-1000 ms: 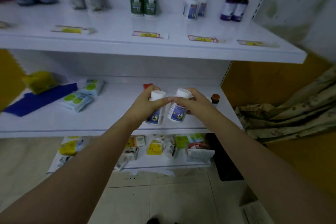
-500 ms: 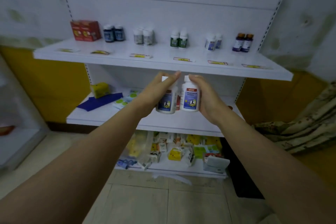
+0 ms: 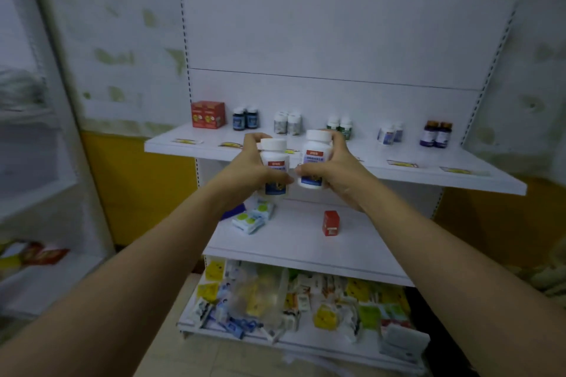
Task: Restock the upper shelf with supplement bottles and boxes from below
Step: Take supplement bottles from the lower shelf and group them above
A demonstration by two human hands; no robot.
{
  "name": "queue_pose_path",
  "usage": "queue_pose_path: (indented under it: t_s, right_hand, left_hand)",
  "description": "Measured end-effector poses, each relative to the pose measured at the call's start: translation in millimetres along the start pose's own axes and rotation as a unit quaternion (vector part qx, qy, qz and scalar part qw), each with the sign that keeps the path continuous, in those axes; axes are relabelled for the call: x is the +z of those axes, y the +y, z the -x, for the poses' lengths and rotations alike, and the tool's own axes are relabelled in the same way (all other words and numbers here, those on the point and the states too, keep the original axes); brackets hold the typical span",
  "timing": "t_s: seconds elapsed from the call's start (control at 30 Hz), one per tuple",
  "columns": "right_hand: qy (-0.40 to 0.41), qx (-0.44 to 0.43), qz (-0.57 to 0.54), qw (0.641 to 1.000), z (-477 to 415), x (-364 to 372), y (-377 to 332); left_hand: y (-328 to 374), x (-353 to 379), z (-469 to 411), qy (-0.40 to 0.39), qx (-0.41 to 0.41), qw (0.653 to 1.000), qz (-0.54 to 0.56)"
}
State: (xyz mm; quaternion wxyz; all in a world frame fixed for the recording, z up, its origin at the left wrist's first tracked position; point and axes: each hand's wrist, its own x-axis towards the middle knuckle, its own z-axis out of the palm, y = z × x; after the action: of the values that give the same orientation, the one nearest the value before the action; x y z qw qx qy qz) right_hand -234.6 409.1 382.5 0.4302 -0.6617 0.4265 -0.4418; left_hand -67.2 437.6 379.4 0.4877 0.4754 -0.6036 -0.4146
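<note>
My left hand [image 3: 249, 171] grips a white supplement bottle [image 3: 274, 159] with a blue and red label. Beside it, my right hand [image 3: 335, 170] grips a matching white bottle [image 3: 315, 156]. Both bottles are upright, side by side, in front of the upper shelf [image 3: 490, 179] at its front edge. Along the back of that shelf stand a red box [image 3: 208, 114], dark blue bottles [image 3: 245, 118], white bottles [image 3: 288, 122], green-labelled bottles [image 3: 343, 125], blue-labelled bottles [image 3: 389, 133] and purple bottles [image 3: 436, 134].
The middle shelf [image 3: 291, 243] carries a small red box [image 3: 330, 223] and white-green packets [image 3: 252, 217]. The bottom shelf [image 3: 306, 343] is crowded with several mixed boxes and packets. Another white rack [image 3: 36, 187] stands at the left. Yellow wall panels flank the shelving.
Both hands have risen with their bottles from the middle shelf level to the upper shelf's front edge. The view has tilted upward and pulled back.
</note>
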Motion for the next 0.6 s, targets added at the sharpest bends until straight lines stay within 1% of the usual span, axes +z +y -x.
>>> queue_pose_path:
  t_s: [0.13,0.3,0.43,0.6]
  right_hand:
    - [-0.006,-0.023,-0.014,1.000,-13.7,37.5,-12.4]
    - [-0.013,-0.031,-0.013,0.999,-27.1,65.2,-20.7]
    - [-0.019,-0.027,-0.012,0.999,-31.5,72.1,-17.8]
    - [0.013,-0.002,0.017,1.000,-32.5,69.4,-13.7]
  left_hand:
    - [2.8,-44.1,5.7,0.029,0.022,0.999,0.017]
    - [2.5,-84.0,-0.5,0.013,0.034,0.999,0.010]
    - [-1.1,-92.9,-4.5,-0.011,0.029,0.999,0.022]
    - [-7.7,-83.3,-15.3,-0.029,0.034,0.997,0.058]
